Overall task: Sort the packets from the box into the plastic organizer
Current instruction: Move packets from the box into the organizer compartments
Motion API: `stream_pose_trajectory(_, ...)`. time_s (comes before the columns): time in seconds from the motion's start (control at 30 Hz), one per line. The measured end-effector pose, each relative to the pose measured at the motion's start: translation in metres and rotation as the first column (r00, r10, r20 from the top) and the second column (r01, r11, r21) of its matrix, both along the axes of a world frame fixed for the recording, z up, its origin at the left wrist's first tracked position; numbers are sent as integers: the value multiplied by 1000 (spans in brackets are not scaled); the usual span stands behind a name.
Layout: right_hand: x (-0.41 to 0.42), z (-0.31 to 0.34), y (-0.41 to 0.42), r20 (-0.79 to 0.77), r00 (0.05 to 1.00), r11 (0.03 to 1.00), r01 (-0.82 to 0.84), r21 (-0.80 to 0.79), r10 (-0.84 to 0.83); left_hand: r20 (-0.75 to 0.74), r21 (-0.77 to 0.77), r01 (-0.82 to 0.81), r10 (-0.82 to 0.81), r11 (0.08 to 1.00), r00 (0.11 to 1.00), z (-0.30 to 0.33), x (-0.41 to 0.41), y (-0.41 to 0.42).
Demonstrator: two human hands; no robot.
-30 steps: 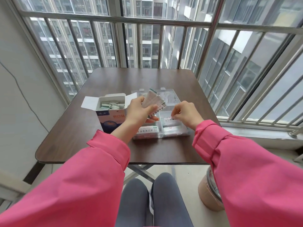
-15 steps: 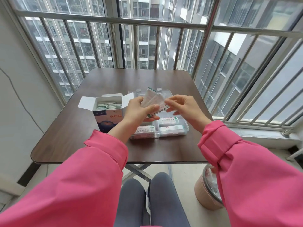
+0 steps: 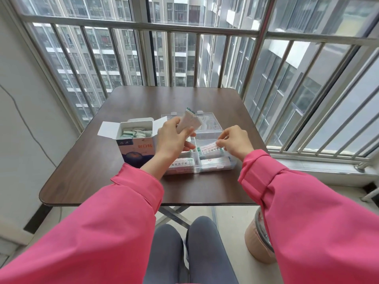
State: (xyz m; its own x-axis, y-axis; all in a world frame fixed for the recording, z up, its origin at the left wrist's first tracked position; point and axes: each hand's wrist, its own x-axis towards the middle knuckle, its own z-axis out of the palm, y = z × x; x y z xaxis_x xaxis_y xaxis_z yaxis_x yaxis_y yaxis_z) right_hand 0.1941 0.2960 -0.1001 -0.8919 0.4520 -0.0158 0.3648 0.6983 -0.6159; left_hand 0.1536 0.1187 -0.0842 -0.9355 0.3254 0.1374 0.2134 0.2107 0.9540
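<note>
1. Half a second ago my right hand [image 3: 235, 143] was up at the bundle in my left; now it has dropped to the plastic organizer [image 3: 217, 167] with a single packet [image 3: 209, 149] pinched at its right end between thumb and fingertips. The packet lies flat over the middle right compartment, low over it or just touching; I cannot tell which.

2. My left hand [image 3: 173, 138] is clamped round a bundle of packets [image 3: 189, 121], held upright and tilted above the organizer's far left part. The two hands are apart, each closed on its own load.

3. I read this as one more packet peeled off the bundle and about to be let go in its compartment, so the sorting is mid-way. The near compartments already hold packets, and the far one looks unfilled as far as I can see.

4. The box [image 3: 134, 146] stands open on the surface [image 3: 86, 160] just left of the organizer, flaps spread, with more green-and-white packets [image 3: 136, 132] lying in it. Plenty is left to move.

5. Writing: the box front shows red Chinese characters that read 创口贴, with smaller print above them too small to make out. The packets carry red lettering and green ends; the near-left one shows a line of characters I cannot read reliably.

6. A bin [image 3: 259, 240] sits on the floor under the surface's right edge.
</note>
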Motion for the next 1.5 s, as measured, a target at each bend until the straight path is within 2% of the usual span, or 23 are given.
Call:
stream_pose_trajectory(0.23,-2,7,-15,142,990,964,-51,262,14,38,13,52,-52,999,998,-2,-1,3)
stream_pose_trajectory(0.4,-6,4,-13,138,987,951,-117,286,80,130,113,106,-120,988,984,1,3,4)
stream_pose_trajectory(0.47,-5,6,-12,-4,994,982,-104,159,106,154,147,124,-147,981,977,1,5,3)
stream_pose_trajectory(0.5,-2,10,-13,-114,989,995,-100,-10,99,162,158,134,-159,978,974,1,5,3)
stream_pose_trajectory(0.53,2,15,-15,-210,975,967,-117,-227,68,170,162,146,-174,976,970,1,5,2)
stream_pose_trajectory(0.57,7,21,-17,-257,966,897,-148,-416,40,178,165,161,-190,973,965,1,6,1)
stream_pose_trajectory(0.6,11,25,-18,-270,962,831,-185,-525,44,186,167,183,-213,969,959,1,6,1)
stream_pose_trajectory(0.7,18,30,-23,-294,950,803,-253,-539,102,186,153,229,-256,961,949,1,11,4)
stream_pose_trajectory(0.8,17,31,-24,-308,951,802,-212,-559,37,186,193,166,-203,967,961,1,10,6)
stream_pose_trajectory(0.9,17,31,-25,-304,953,760,-195,-620,-4,175,206,131,-168,970,970,0,7,3)
stream_pose_trajectory(0.93,17,30,-25,-308,951,719,-205,-665,-14,169,211,131,-168,969,971,-1,6,3)
stream_pose_trajectory(1.07,16,31,-22,-336,937,443,-261,-858,-99,132,174,86,-110,981,985,-4,3,2)
stream_pose_trajectory(1.13,16,32,-18,-322,937,381,-252,-890,-134,117,144,64,-81,988,990,-6,0,3)
stream_pose_trajectory(1.2,15,32,-12,-296,945,401,-219,-890,-140,85,113,46,-56,993,995,-6,-1,4)
stream_pose_trajectory(1.33,14,29,-2,-266,963,591,-193,-783,-38,-70,-18,49,-50,999,996,-8,-2,7)
stream_pose_trajectory(1.5,6,25,2,-201,980,802,-125,-584,6,-173,-151,24,-50,988,984,-10,-6,11)
